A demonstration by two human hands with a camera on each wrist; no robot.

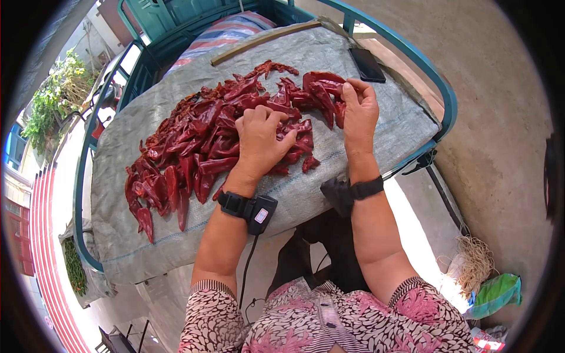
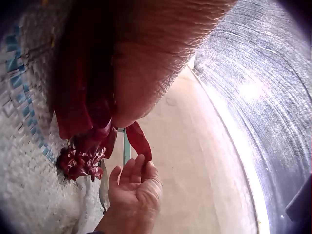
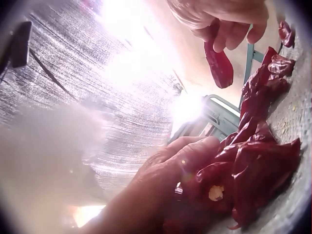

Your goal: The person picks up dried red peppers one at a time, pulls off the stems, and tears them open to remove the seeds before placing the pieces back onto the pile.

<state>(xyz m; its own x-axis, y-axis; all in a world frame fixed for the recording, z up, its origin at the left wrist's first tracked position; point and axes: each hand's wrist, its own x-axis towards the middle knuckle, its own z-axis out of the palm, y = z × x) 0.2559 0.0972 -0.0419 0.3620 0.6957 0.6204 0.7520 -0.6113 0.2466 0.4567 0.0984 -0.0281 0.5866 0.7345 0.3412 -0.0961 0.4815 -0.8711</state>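
Wrinkled dark-red peppers [image 1: 200, 126] lie in a broad pile on a grey woven sheet [image 1: 135, 247]. At the pile's near right side, my left hand [image 1: 259, 141] has its fingers curled down round a pepper, partly hidden beneath them. My right hand [image 1: 360, 120] is raised to the right of the pile, pinching one red pepper between thumb and fingers. That pepper [image 3: 219, 66] hangs from the right hand [image 3: 222, 17] in the right wrist view. In the left wrist view its tip [image 2: 138, 139] rises above the fingers, beyond the left thumb [image 2: 156, 53].
A black phone [image 1: 367, 65] lies at the sheet's far right, and a wooden strip [image 1: 265, 43] along its back. Teal cart rails [image 1: 438, 88] surround the sheet. Behind is a striped sack [image 1: 220, 36]; a green bag [image 1: 497, 296] and pale fibres [image 1: 474, 262] are on the ground right.
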